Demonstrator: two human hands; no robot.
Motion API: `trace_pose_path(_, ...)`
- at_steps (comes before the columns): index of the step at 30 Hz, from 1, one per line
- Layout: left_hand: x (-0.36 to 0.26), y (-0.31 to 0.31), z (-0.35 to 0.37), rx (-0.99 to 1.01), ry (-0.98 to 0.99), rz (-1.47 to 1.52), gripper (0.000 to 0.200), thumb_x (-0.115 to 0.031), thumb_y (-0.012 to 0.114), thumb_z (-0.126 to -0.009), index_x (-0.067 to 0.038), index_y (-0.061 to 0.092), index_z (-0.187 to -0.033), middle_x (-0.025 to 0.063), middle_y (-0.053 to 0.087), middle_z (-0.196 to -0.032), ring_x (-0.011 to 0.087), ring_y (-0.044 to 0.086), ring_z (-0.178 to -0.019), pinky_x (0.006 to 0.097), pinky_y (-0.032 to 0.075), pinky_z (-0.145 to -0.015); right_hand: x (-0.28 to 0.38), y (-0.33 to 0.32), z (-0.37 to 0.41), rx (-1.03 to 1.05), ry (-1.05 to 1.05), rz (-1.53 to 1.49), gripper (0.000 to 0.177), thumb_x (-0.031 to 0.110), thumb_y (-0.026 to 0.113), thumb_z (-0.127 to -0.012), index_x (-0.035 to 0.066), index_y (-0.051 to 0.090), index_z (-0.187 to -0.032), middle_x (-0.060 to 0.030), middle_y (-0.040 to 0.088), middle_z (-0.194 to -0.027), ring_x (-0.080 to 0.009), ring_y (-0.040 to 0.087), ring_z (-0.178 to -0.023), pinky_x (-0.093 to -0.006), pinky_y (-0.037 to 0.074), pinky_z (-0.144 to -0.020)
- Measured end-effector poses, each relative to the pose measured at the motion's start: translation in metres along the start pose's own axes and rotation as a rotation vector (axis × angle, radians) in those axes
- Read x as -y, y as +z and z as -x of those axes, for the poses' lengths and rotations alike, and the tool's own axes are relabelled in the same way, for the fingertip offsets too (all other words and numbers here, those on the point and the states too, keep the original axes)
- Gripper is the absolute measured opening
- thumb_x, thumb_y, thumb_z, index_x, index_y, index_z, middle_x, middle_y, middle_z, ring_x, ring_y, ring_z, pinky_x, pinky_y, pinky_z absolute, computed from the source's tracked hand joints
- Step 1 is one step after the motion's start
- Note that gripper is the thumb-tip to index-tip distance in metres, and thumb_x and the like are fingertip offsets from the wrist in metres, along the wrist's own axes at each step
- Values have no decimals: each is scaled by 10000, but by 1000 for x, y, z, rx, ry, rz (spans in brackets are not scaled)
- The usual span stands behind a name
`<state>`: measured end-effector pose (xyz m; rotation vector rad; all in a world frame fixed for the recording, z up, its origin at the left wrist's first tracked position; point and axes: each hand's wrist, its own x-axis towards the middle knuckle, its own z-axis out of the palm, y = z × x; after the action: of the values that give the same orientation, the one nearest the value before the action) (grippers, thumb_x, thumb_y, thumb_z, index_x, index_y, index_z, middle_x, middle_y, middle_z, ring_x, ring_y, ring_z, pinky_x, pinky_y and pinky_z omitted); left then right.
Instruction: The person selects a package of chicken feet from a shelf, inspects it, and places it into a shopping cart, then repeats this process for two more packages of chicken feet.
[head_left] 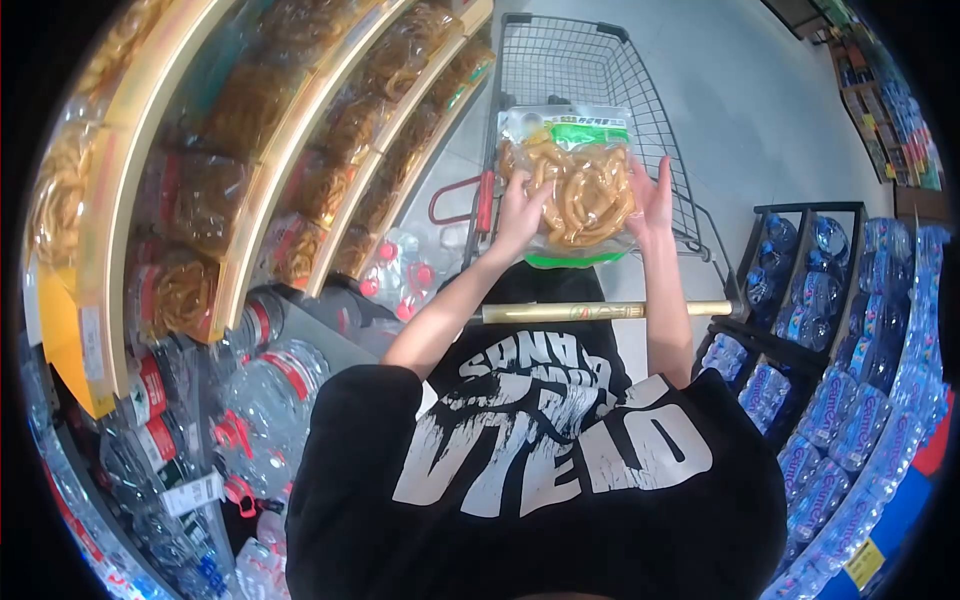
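A clear plastic bag of brown, twisted fried dough snacks (590, 205) with green printed bands is held up in front of me, over the handle end of the shopping cart (655, 85). My left hand (521, 212) grips the bag's left side, thumb and fingers pressed on the clear front. At the right edge, my right hand (652, 197) supports the bag with its palm turned up and its thumb standing away from it. Part of the right hand's fingers is hidden behind the bag.
Wooden shelves (285, 140) on the left carry similar bagged snacks. Large water bottles (265, 400) stand below them. On the right are racks of packed blue water bottles (835, 440). The cart's handlebar (600, 312) crosses in front of my body, and grey floor (740, 110) extends ahead.
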<state>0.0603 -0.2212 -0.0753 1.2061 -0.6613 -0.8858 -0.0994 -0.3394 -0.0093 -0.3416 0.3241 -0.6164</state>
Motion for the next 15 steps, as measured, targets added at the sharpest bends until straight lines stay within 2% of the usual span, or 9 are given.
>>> trace_pose_path(1, 0, 1, 3, -27, -50, 16, 195, -121, 593, -866, -4, 474, -967, 42, 557, -732, 84, 497, -630, 274, 395, -548, -1, 1, -1, -72, -18, 148, 747, 553, 381, -906, 39, 184, -1411, -175, 343, -1405, -312, 371, -1271, -433, 326, -1043)
trace_pose_path(2, 4, 1, 3, -61, -66, 22, 195, -121, 593, -866, -4, 474, -967, 42, 557, -732, 84, 497, -630, 274, 395, -548, -4, -1, 0, -143, -29, 297, 713, 524, 389, -916, 35, 205, -1402, -162, 342, -1412, -309, 364, -1275, -430, 326, -1042)
trace_pose_path(4, 12, -2, 2, -93, 51, -104, 268, -177, 625, -840, 16, 482, -959, 61, 532, -637, 102, 485, -562, 289, 377, -504, -5, -9, -1, -134, 30, 318, 673, 494, 408, -920, 50, 230, -1394, -161, 352, -1407, -311, 366, -1273, -433, 325, -1042)
trace_pose_path(5, 15, -3, 1, -119, 45, -104, 268, -177, 625, -840, 16, 482, -959, 61, 532, -637, 102, 485, -562, 289, 377, -504, -5, -14, -2, -130, 27, 329, 669, 490, 412, -920, 56, 232, -1395, -161, 351, -1408, -311, 365, -1274, -437, 322, -1044)
trace_pose_path(7, 15, -3, -3, -111, 22, -263, 341, -240, 643, -816, 29, 481, -951, 144, 561, -646, 201, 558, -570, 337, 411, -530, -5, -17, -6, -114, 17, 315, 679, 493, 422, -915, 65, 223, -1403, -161, 339, -1415, -310, 363, -1277, -448, 318, -1045)
trace_pose_path(8, 14, -3, -3, -129, 20, -262, 341, -240, 643, -816, 29, 481, -951, 144, 561, -646, 201, 558, -570, 337, 411, -530, -5, -16, -5, -108, 34, 318, 679, 493, 422, -915, 65, 223, -1403, -161, 339, -1415, -310, 363, -1277, -448, 318, -1045)
trace_pose_path(11, 1, -2, 6, -100, 34, -284, 356, -260, 617, -821, 37, 476, -957, 250, 601, -720, 403, 606, -681, 441, 440, -590, -6, -19, -1, -93, 18, 274, 696, 507, 429, -907, 77, 216, -1411, -161, 347, -1407, -313, 363, -1277, -456, 322, -1044)
trace_pose_path(15, -8, -4, 11, -87, -14, -268, 360, -271, 610, -824, 36, 473, -952, 244, 591, -690, 392, 609, -662, 433, 437, -579, -7, -26, 0, -113, 27, 307, 688, 514, 421, -907, 104, 212, -1418, -154, 347, -1404, -313, 352, -1284, -468, 312, -1048)
